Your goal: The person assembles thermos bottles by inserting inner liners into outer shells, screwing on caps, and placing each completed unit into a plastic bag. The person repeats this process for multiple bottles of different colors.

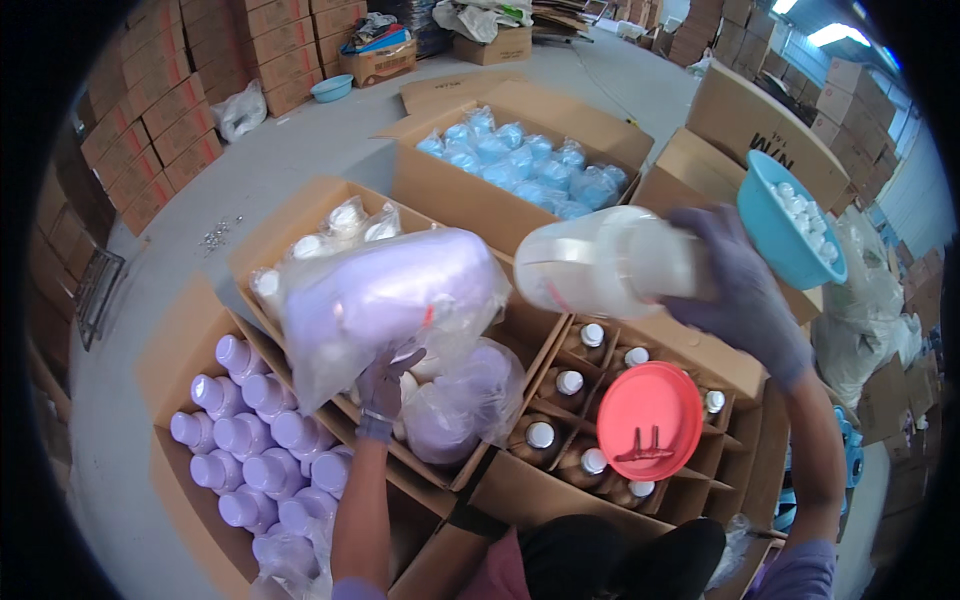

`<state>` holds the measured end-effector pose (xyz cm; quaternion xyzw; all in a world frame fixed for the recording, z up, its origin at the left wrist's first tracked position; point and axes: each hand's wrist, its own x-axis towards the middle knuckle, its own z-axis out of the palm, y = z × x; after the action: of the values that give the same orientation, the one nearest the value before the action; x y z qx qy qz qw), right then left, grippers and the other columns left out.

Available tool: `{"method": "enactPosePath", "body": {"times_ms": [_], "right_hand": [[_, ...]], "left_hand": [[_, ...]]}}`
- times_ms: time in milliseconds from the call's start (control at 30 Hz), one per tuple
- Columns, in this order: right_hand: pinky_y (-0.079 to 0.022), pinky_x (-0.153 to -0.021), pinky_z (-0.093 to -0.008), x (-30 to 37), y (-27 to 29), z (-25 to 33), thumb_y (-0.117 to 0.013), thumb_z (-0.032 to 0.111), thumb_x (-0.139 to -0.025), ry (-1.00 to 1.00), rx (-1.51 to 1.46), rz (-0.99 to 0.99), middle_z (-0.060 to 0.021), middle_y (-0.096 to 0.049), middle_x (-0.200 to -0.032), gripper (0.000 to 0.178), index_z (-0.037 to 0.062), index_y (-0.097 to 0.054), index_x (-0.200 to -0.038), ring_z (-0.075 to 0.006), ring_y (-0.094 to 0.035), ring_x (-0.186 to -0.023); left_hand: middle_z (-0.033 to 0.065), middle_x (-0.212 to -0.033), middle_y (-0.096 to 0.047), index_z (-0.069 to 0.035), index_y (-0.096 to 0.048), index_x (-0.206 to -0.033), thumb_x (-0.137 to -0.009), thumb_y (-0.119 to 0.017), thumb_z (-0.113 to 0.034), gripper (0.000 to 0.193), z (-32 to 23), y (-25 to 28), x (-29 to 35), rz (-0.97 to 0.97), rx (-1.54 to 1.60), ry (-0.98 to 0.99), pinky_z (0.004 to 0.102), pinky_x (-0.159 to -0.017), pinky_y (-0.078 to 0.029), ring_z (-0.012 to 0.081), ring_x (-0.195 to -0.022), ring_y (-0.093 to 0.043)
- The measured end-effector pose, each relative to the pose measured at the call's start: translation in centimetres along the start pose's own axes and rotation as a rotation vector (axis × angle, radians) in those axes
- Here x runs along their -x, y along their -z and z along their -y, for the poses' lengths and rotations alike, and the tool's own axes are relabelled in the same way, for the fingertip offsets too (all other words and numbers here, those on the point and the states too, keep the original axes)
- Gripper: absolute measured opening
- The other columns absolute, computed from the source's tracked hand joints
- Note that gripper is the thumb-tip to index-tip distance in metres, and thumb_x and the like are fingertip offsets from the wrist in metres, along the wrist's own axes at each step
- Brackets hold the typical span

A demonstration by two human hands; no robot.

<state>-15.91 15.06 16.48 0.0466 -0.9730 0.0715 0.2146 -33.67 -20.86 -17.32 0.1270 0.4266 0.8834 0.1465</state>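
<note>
My left hand (382, 388), in a grey glove, grips the underside of a large purple bottle (400, 285) wrapped in clear plastic. Part of the fingers is hidden by the wrap. My right hand (738, 290), gloved too, is closed round one end of a translucent white bottle (590, 262), which lies sideways in the air and is blurred. Below the purple bottle stands an open carton holding white bagged bottles (345, 215) and another bagged purple bottle (450, 405). Under the white bottle, a divided carton (735, 470) contains white-capped bottles (540, 435).
A red round tray (650, 400) with small dark pieces rests on the divided carton. Purple-capped bottles (270, 470) fill a carton at left; blue bagged bottles (520, 160) fill one behind. A blue basin (785, 220) of white caps sits at right. Stacked cartons (165, 130) line the back left.
</note>
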Motion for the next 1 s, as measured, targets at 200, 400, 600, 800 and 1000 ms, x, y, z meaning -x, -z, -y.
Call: {"method": "enactPosePath", "body": {"times_ms": [200,400,600,800,1000], "right_hand": [[-0.052,-0.093,-0.0345,13.3,3.3,-2.3,-0.076,0.006,-0.071,-0.536,-0.508,-0.325,-0.0119,-0.051,-0.129,0.077,0.0056,-0.043,-0.14,-0.0224,-0.055,-0.117],[-0.056,-0.087,-0.038,24.2,2.6,-0.9,-0.07,0.038,-0.084,-0.967,-1.17,-0.374,-0.0126,-0.052,-0.127,0.071,0.0077,-0.036,-0.139,-0.0233,-0.06,-0.111],[-0.058,-0.078,-0.0357,29.1,1.7,1.6,-0.064,0.046,-0.091,-1.048,-1.746,-0.149,-0.0115,-0.052,-0.133,0.069,0.0121,-0.037,-0.144,-0.0276,-0.061,-0.107],[-0.043,-0.106,-0.0381,29.0,3.1,3.2,-0.079,0.008,-0.073,-0.325,-1.016,-0.416,-0.0107,-0.047,-0.135,0.083,0.0096,-0.036,-0.144,-0.0246,-0.046,-0.131],[-0.045,-0.105,-0.0443,31.3,-10.4,-4.4,-0.079,0.031,-0.078,-0.658,-0.501,-0.123,-0.0219,-0.046,-0.137,0.078,0.0109,-0.043,-0.144,-0.0365,-0.053,-0.123]], "left_hand": [[0.0182,-0.133,-0.06,-0.001,-0.055,-0.132,-0.088,-0.062,-0.022,0.049,8.5,2.5,-9.8,0.362,-1.214,0.094,0.0384,-0.106,-0.042,0.0331,-0.122,-0.056],[0.0239,-0.142,-0.049,0.002,-0.046,-0.14,-0.092,-0.064,-0.034,0.063,6.4,-15.2,-6.5,0.285,-1.348,0.073,0.04,-0.111,-0.037,0.0349,-0.133,-0.047],[0.011,-0.128,-0.061,0.004,-0.052,-0.136,-0.092,-0.07,-0.019,0.052,-5.2,-25.2,8.5,0.559,-0.566,-0.011,0.034,-0.103,-0.044,0.0207,-0.119,-0.056],[0.0069,-0.096,-0.069,0.002,-0.066,-0.107,-0.097,-0.053,-0.028,0.034,-8.1,-23.9,7.7,0.31,-0.771,-0.073,0.0276,-0.076,-0.052,0.0133,-0.086,-0.065],[0.0063,-0.075,-0.069,-0.004,-0.071,-0.088,-0.088,-0.072,-0.03,0.026,-12.8,-34.3,13.4,1.163,-0.977,0.123,0.0317,-0.06,-0.051,0.0155,-0.068,-0.066]]}}
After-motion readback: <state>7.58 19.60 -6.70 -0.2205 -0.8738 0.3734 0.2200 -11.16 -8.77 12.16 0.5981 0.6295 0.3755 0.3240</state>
